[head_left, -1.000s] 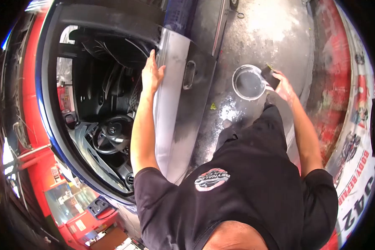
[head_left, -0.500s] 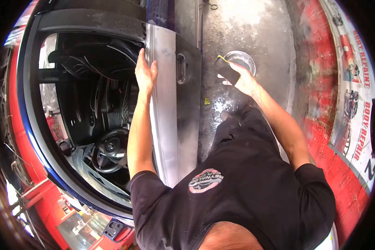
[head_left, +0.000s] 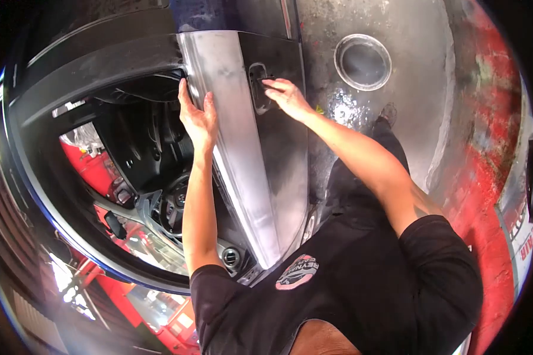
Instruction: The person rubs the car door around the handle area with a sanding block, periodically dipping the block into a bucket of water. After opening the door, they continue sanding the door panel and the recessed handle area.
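Observation:
My left hand (head_left: 199, 123) rests on the window edge of a car door, thumb apart from the fingers and nothing in its grasp. The door's upper band (head_left: 228, 112) is bare, whitish grey; its lower part (head_left: 287, 142) is dark and smooth. Over the recessed door handle (head_left: 259, 89) is my right hand (head_left: 287, 97), with its fingers bent together against the panel. Something dark seems to be under those fingertips, but it blends into the dark door and I cannot make it out.
A round basin (head_left: 363, 62) of cloudy water stands on the wet floor (head_left: 420, 100) right of the door. The car's interior with a steering wheel (head_left: 175, 204) lies to the left. A red wall (head_left: 491, 154) runs along the right, and my shoe (head_left: 388, 112) is below the basin.
My right hand has moved left from beside the basin, where it held a dark pad with a yellow edge, onto the door handle area. My left hand stays on the door edge. The view has shifted.

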### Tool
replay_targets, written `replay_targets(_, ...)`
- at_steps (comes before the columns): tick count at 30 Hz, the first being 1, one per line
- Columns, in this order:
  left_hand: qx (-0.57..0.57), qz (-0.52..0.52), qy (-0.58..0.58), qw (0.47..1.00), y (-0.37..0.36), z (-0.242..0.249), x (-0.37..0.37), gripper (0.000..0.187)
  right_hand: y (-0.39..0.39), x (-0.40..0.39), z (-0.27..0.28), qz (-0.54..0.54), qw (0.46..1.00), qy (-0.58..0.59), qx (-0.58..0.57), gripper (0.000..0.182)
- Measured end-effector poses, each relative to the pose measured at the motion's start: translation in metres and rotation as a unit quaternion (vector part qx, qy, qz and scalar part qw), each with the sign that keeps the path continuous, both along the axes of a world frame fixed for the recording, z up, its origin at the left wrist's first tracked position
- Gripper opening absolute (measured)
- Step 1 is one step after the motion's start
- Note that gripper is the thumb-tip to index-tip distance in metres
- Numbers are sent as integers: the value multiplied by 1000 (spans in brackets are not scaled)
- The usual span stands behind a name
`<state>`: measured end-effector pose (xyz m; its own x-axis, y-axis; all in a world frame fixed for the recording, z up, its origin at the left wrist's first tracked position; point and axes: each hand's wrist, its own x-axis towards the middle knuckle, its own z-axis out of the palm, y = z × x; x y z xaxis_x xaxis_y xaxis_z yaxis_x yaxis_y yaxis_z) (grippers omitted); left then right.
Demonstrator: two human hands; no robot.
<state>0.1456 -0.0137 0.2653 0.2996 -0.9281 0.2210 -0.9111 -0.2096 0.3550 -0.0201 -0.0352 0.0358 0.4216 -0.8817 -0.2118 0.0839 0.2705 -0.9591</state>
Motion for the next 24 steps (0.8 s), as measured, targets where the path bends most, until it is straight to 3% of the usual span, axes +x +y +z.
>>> replay_targets(4,1,-13,-3,1000,0,-2,3,72,12,23,11,-78,994,2,70,38)
replay_targets(6,-5,-32,-8,999,1,-4,6,73,13,32,3,-120,992,38,-21,32)
replay_targets(10,-4,-39,18,999,2,-8,8,73,9,52,-20,-152,983,102,33,47)
replay_targets(11,-12,-60,-21,998,2,-11,15,73,7,55,-27,-192,979,43,48,54)
replay_targets(14,-21,-74,16,997,3,-16,23,71,9,36,-13,-203,969,53,133,67)
replay_targets(15,-16,-68,56,996,4,-14,19,72,10,34,-21,-205,962,-61,170,66)
replay_targets(16,-14,-75,57,996,7,-16,23,72,18,32,-27,-211,960,-61,171,66)
replay_targets(18,-26,-94,-9,995,4,-19,29,73,25,24,-27,-186,931,-239,205,53)
replay_targets(19,-20,-94,-11,995,3,-17,27,72,28,19,-18,-188,939,-210,196,44)
replay_targets(24,-18,-116,-16,993,3,-23,40,72,12,40,-11,-155,946,-234,166,41)
